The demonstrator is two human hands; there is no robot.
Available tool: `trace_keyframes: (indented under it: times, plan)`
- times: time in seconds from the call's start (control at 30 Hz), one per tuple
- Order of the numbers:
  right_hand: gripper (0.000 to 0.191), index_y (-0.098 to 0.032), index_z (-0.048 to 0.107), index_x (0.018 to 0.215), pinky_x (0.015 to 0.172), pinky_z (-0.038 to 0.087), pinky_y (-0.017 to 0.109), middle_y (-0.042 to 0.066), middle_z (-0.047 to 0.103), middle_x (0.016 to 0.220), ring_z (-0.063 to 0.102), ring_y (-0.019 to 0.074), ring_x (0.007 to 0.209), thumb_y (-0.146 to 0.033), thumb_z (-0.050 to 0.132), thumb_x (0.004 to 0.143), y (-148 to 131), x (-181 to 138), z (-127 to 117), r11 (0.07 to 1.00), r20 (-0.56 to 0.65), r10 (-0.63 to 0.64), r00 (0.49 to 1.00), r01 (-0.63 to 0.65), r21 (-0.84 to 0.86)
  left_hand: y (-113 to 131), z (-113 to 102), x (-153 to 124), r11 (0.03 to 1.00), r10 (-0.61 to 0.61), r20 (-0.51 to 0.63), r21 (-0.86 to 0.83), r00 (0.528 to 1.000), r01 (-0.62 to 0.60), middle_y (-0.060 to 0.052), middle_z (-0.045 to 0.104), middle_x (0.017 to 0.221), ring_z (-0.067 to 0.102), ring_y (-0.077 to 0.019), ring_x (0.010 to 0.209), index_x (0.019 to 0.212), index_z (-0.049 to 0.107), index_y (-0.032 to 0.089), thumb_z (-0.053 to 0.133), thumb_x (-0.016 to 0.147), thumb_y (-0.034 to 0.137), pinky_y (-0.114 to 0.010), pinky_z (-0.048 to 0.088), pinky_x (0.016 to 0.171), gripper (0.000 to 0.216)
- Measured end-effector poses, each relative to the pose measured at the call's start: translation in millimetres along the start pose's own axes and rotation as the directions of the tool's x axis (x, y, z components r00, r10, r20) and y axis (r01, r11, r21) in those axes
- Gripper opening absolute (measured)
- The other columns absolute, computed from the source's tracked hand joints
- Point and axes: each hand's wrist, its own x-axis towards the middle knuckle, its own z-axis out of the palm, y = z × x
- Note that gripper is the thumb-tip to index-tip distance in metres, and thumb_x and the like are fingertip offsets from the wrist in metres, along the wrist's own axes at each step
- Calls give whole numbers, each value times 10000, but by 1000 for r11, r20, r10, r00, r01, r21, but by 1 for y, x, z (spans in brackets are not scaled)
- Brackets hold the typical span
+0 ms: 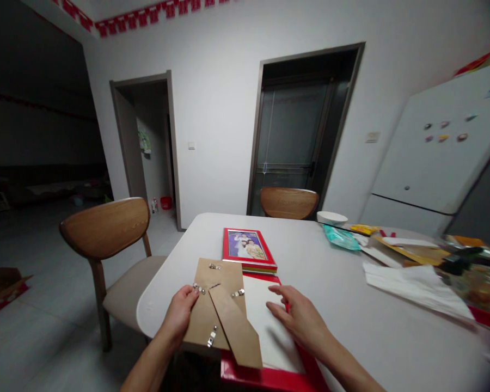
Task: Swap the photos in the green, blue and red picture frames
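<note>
My left hand (179,313) grips the left edge of a brown picture frame backing board (204,313). The board carries metal clips and a hinged stand leg (237,326) that juts out at a slant. Under its right side lies a red picture frame (265,381), face down, with a white sheet (271,321) inside. My right hand (296,313) hovers above the sheet's right side, fingers apart and holding nothing. Just beyond, a stack of frames is topped by a red picture frame (249,261) with a photo of people in it.
The white table (322,326) bears a white bowl (331,218), a teal packet (341,238), white paper (416,288) and assorted clutter on the right. One wooden chair (110,228) stands left, another (289,202) behind the table. A fridge (436,147) is at the right.
</note>
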Motion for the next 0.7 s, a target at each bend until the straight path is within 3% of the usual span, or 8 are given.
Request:
trace_keyframes:
  times: [0.1, 0.23, 0.5, 0.7]
  plan:
    - [358, -170, 569, 999, 821, 382, 322, 98, 574, 1025, 523, 203, 919, -370, 414, 747, 7, -4, 5, 1000, 74, -5, 997, 7, -29, -5, 8, -1, 998, -38, 26, -43, 999, 39, 29, 554, 535, 546, -156, 510, 669, 497, 168, 528, 605, 506, -238, 396, 467, 345]
    - [270, -181, 630, 848, 819, 357, 298, 82, 588, 975, 506, 195, 927, -287, 400, 753, 1, -13, 13, 982, 188, -120, 975, 144, -123, -7, 13, -1, 999, -34, 20, -35, 999, 35, 30, 573, 572, 548, -146, 526, 685, 506, 171, 516, 629, 480, -225, 395, 477, 314]
    - [211, -183, 600, 637, 708, 355, 253, 33, 603, 745, 518, 151, 737, -201, 407, 720, 2, -15, 12, 965, 179, -181, 967, 209, -158, -2, -65, 15, 978, -4, -64, 206, 998, 17, 10, 615, 621, 584, -177, 583, 739, 537, 162, 518, 623, 415, -242, 421, 520, 278]
    - [224, -178, 626, 690, 744, 370, 254, 49, 608, 803, 522, 157, 786, -208, 407, 730, -10, -11, 13, 975, 211, -197, 957, 213, -57, -7, -84, 22, 885, 105, -171, 465, 980, -14, -37, 630, 708, 602, -242, 711, 975, 501, 124, 529, 622, 355, -323, 444, 642, 423]
